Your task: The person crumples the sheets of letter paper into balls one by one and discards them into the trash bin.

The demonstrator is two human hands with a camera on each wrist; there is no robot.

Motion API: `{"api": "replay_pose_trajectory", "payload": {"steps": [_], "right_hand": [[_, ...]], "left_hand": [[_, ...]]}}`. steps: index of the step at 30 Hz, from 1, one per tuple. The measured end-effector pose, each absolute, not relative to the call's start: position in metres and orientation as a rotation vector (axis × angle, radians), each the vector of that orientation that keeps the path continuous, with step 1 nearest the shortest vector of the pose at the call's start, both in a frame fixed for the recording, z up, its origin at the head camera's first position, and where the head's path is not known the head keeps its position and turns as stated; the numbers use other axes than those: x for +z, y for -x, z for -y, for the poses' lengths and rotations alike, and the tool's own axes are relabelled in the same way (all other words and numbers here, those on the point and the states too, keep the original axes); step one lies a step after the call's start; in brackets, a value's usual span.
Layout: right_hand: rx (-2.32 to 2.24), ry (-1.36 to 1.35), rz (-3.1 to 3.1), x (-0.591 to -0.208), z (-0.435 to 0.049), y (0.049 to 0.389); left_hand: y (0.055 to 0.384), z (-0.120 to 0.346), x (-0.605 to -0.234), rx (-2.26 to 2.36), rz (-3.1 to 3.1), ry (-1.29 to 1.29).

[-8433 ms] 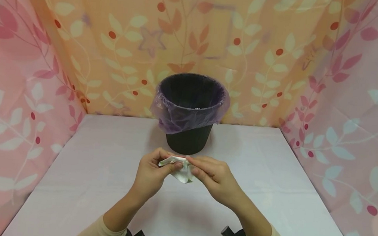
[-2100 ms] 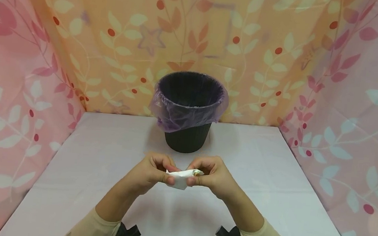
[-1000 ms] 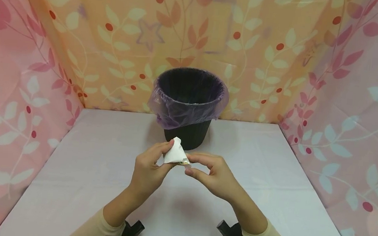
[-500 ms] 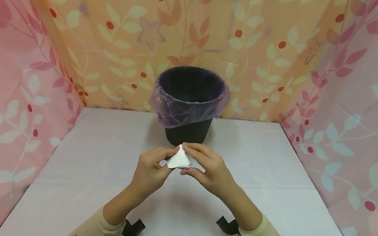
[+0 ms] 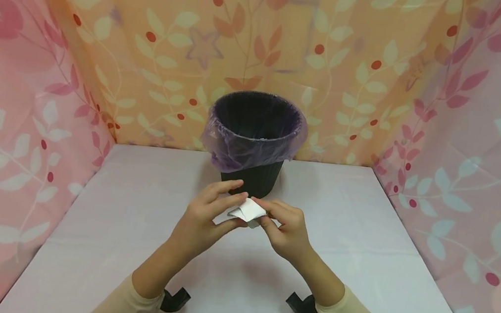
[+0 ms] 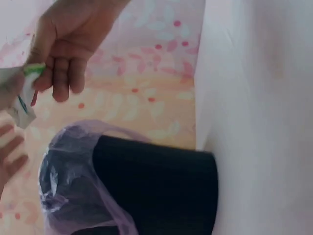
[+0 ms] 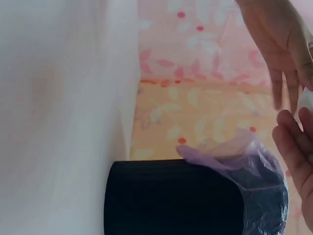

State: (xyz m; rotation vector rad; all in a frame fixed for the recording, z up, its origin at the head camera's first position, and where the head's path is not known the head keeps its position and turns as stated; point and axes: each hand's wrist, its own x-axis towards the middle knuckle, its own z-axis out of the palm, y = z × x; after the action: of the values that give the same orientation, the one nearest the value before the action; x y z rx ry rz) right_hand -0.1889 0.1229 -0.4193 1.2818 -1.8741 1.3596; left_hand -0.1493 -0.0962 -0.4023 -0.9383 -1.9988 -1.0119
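Observation:
A small folded white wrapper (image 5: 250, 211) is between my two hands above the table, in front of the bin. Green print shows on its edge in the left wrist view, where the wrapper (image 6: 33, 68) is partly covered by fingers. With thumb below and a fingertip above, my left hand (image 5: 205, 217) holds its left side; another finger is raised off it. My right hand (image 5: 286, 227) pinches the right side between thumb and index finger. In the right wrist view, the left hand (image 7: 288, 46) shows at the upper right, and only a sliver of the wrapper is visible.
A black bin (image 5: 253, 176) stands at the back of the table, lined with a purple plastic bag (image 5: 250, 154) folded over its rim. A white cover (image 5: 139, 201) lies on the table. Patterned curtains (image 5: 260, 43) hang behind and at both sides.
Over the last seconds my hands have turned and refolded the wrapper; it looks flatter now. Since half a second ago, a left finger has lifted and the right thumb has come onto the wrapper.

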Motion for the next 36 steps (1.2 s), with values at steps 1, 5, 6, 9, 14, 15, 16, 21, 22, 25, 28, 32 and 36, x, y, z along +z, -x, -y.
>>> {"api": "replay_pose_trajectory", "payload": {"steps": [1,5,6,9,14,15,16,21,22,25,28,32,36], "right_hand": [[1.412,-1.283,1.889,-0.419,-0.123,0.188],[1.524,-1.375,1.936,-0.415,-0.124,0.186],[1.531,-1.423,1.951,-0.413,-0.125,0.186],[1.461,-1.563,2.039,-0.406,-0.13,0.187],[1.301,-1.6,2.171,-0.397,-0.133,0.18],[1.296,-1.577,2.17,-0.396,-0.132,0.179],[1.292,-1.543,2.162,-0.397,-0.13,0.177],[1.424,-1.339,2.091,-0.403,-0.122,0.174],[1.479,-1.29,2.09,-0.404,-0.122,0.174],[1.675,-1.148,2.109,-0.404,-0.124,0.175],[1.891,-1.057,2.128,-0.403,-0.126,0.176],[2.103,-0.998,2.151,-0.403,-0.124,0.174],[2.091,-0.98,2.259,-0.406,-0.12,0.171]], "left_hand": [[0.15,0.095,-0.402,-1.003,1.961,0.996],[0.148,0.089,-0.401,-1.026,1.839,1.125],[0.147,0.088,-0.401,-1.053,1.817,1.115],[0.143,0.088,-0.4,-1.181,1.791,1.046],[0.14,0.092,-0.4,-1.516,1.869,0.876],[0.139,0.092,-0.4,-1.582,1.885,0.83],[0.139,0.092,-0.401,-1.621,1.904,0.784],[0.137,0.085,-0.407,-1.647,1.939,0.692],[0.137,0.082,-0.409,-1.595,1.95,0.715],[0.138,0.076,-0.414,-1.388,1.958,0.838],[0.141,0.072,-0.417,-1.127,1.895,0.94],[0.149,0.071,-0.417,-0.832,1.752,0.954],[0.153,0.074,-0.418,-0.746,1.723,0.925]]}}
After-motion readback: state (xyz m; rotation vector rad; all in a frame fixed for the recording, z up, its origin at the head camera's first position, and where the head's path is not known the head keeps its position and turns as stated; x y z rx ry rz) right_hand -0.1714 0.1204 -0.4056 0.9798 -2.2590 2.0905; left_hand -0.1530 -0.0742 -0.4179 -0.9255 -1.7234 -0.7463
